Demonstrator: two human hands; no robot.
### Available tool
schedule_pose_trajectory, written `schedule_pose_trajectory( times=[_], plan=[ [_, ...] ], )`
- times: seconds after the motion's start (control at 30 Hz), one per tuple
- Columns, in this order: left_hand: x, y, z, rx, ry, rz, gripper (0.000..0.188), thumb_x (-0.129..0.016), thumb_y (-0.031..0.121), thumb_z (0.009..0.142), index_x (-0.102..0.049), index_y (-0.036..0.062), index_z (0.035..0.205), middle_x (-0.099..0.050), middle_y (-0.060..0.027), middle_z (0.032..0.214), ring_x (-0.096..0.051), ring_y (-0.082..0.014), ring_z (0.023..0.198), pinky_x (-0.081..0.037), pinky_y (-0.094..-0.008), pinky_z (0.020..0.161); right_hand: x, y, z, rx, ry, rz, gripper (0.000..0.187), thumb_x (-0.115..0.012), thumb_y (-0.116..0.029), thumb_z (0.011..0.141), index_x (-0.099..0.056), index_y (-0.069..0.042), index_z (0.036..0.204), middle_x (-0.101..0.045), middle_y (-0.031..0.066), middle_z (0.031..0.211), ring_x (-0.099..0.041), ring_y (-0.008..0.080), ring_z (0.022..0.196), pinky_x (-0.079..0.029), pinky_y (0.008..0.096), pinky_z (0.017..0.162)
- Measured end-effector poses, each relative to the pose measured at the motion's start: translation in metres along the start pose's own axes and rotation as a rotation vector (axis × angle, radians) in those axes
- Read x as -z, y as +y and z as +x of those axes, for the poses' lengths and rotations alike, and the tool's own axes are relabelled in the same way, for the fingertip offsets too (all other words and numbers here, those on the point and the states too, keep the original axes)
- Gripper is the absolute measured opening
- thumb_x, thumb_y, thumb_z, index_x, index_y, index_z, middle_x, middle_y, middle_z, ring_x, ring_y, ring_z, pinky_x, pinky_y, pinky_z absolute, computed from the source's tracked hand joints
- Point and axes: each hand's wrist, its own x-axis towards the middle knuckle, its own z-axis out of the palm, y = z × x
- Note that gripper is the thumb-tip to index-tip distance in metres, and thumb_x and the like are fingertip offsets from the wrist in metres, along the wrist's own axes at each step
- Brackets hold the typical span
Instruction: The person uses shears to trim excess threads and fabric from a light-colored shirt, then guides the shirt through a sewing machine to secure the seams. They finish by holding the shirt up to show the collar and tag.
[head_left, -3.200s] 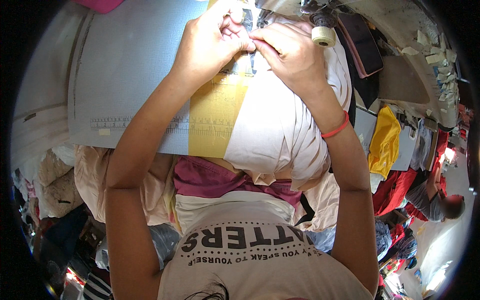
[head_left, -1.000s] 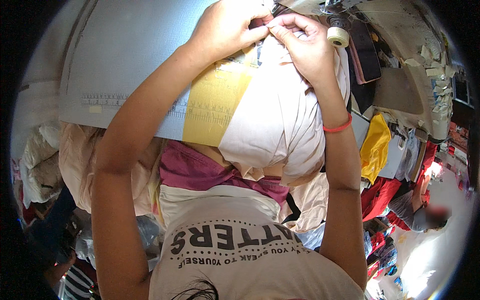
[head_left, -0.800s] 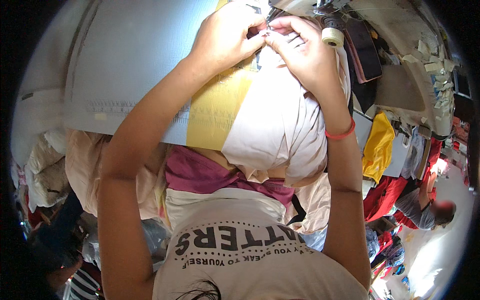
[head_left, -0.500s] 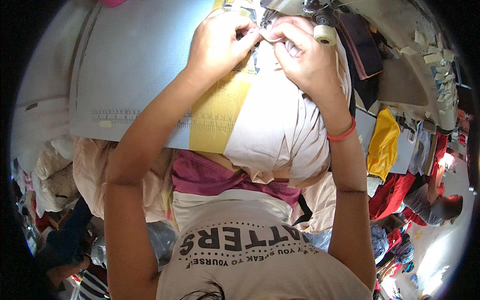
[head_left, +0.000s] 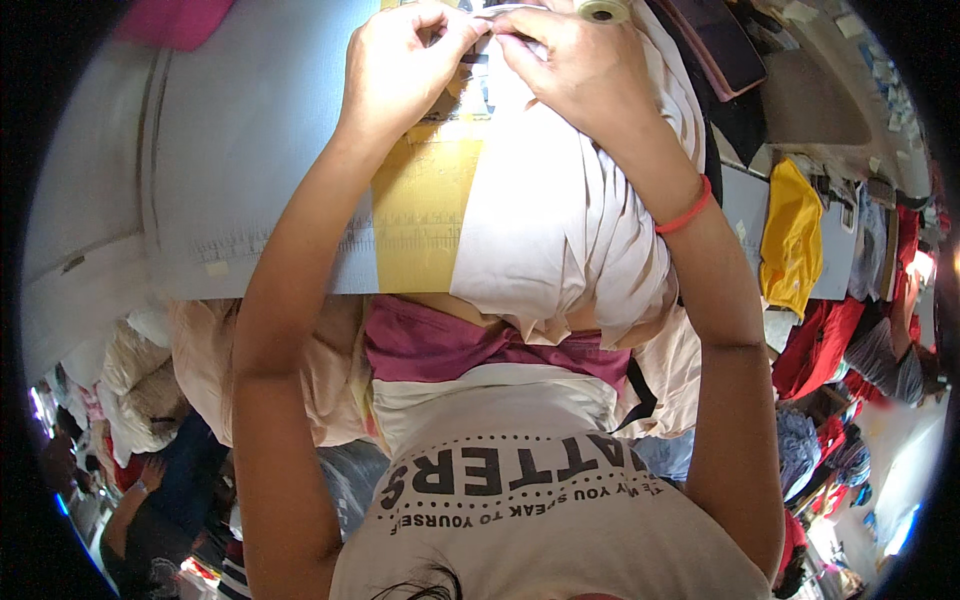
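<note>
Pale beige cloth [head_left: 560, 200] is spread over the near edge of a grey worktable [head_left: 250, 150] and hangs down towards the person's lap, bunching into folds on the right. Its far edge is pinched between the two hands at the top of the view. The left hand [head_left: 400, 70] is closed, thumb pressed against fingertips on the cloth's far edge, just left of centre. The right hand [head_left: 575, 65] is closed in the same way on that edge, its fingertips almost touching those of the left hand, so that the gripped part of the cloth lies between and directly beneath both hands, while the rest of it falls nearer, below the wrists. A red band [head_left: 685, 210] is worn on the right wrist.

A yellow strip [head_left: 425, 205] lies on the table under the left side of the cloth, reaching the near table edge. A printed ruler scale [head_left: 280, 240] is seen along that edge to the left. A roll of tape [head_left: 603, 10] sits just beyond the right hand. A dark flat case [head_left: 720, 45] lies further right. A magenta cloth [head_left: 450, 345] hangs below the table edge. A yellow garment [head_left: 790, 240] and red garments [head_left: 825, 340] are piled well to the right.
</note>
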Motion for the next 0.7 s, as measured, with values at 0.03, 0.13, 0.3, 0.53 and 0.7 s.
schedule_pose_trajectory(
  times=[0.03,0.13,0.3,0.53,0.7],
  plan=[
    [0.0,0.0,0.001,-0.031,0.001,0.033,0.021,-0.066,0.024,0.081,-0.069,0.0039,0.086,-0.062,0.0019,0.067,-0.05,-0.0022,0.062,-0.041,-0.0177,0.057,-0.001,0.0,-0.001,0.001,0.05,0.018,0.017,-0.059,-0.02,0.073,-0.064,-0.01,0.086,-0.059,0.0095,0.082,-0.056,0.0271,0.08,-0.043,0.0387,0.072],
    [0.002,-0.002,0.002,-0.031,-0.011,0.088,0.021,-0.066,0.027,0.081,-0.07,0.0061,0.086,-0.062,0.003,0.066,-0.047,-0.002,0.06,-0.038,-0.0184,0.054,-0.005,0.001,-0.002,-0.06,0.07,0.09,0.017,-0.06,-0.019,0.073,-0.064,-0.011,0.087,-0.06,0.009,0.082,-0.056,0.0263,0.079,-0.044,0.0383,0.071],
    [0.006,0.003,-0.001,-0.028,-0.03,0.118,0.019,-0.066,0.024,0.081,-0.07,0.0065,0.086,-0.062,0.0034,0.068,-0.048,-0.0019,0.06,-0.039,-0.0189,0.055,-0.008,0.0,-0.001,-0.049,0.06,0.009,0.023,-0.06,-0.019,0.071,-0.064,-0.013,0.093,-0.06,0.0086,0.082,-0.057,0.0263,0.076,-0.045,0.0382,0.068],
    [0.005,-0.009,0.001,-0.087,-0.005,0.094,0.017,-0.067,0.022,0.081,-0.07,0.0058,0.085,-0.062,0.0023,0.069,-0.05,-0.0022,0.061,-0.04,-0.0185,0.058,-0.013,-0.002,-0.001,-0.052,0.065,-0.062,0.026,-0.059,-0.018,0.071,-0.063,-0.012,0.096,-0.059,0.0093,0.084,-0.057,0.0271,0.076,-0.045,0.0383,0.068],
    [0.004,0.003,-0.002,-0.023,-0.018,0.123,0.017,-0.067,0.022,0.08,-0.07,0.0058,0.085,-0.064,0.0013,0.07,-0.051,-0.0024,0.063,-0.041,-0.0188,0.058,-0.014,0.0,-0.001,-0.062,0.058,0.011,0.027,-0.058,-0.018,0.071,-0.062,-0.01,0.097,-0.059,0.0108,0.084,-0.057,0.0285,0.078,-0.046,0.0395,0.07]
  ],
)
